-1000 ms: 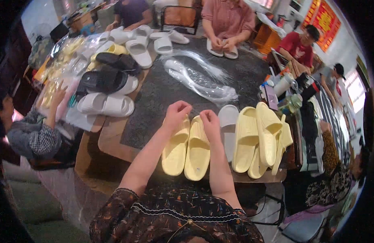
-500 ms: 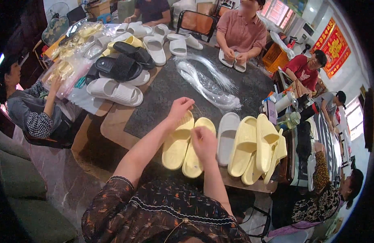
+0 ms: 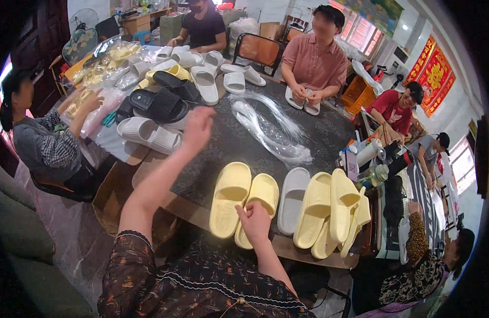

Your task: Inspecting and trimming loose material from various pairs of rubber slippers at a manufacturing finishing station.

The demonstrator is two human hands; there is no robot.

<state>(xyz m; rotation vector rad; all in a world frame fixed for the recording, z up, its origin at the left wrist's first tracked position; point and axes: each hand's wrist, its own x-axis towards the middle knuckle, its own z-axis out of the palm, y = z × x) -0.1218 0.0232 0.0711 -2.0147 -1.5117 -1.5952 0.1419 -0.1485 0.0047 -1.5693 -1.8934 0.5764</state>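
Note:
A pair of yellow slippers (image 3: 223,217) lies side by side on the near edge of the table, toes away from me. My right hand (image 3: 255,218) is over the right one of the pair, its thumb and fingers pinched together; what they hold, if anything, is too small to make out. Raised over the table, my left hand (image 3: 200,127) is smeared by motion. It is near the grey ribbed slippers (image 3: 144,132) and the black slippers (image 3: 167,105). A bundle of clear plastic strands (image 3: 250,122) lies beyond the yellow pair.
Right of the pair lie a grey slipper (image 3: 294,212) and several yellow slippers (image 3: 313,209). Bottles and cups (image 3: 376,172) crowd the table's right side. More slippers and clear bags (image 3: 104,61) cover the far left. Across the table, a person (image 3: 314,63) handles grey slippers.
My left hand has moved up and left, away from the yellow pair, towards the heaped slippers. The right hand has come slightly nearer to me. A thin strand by the left hand no longer shows.

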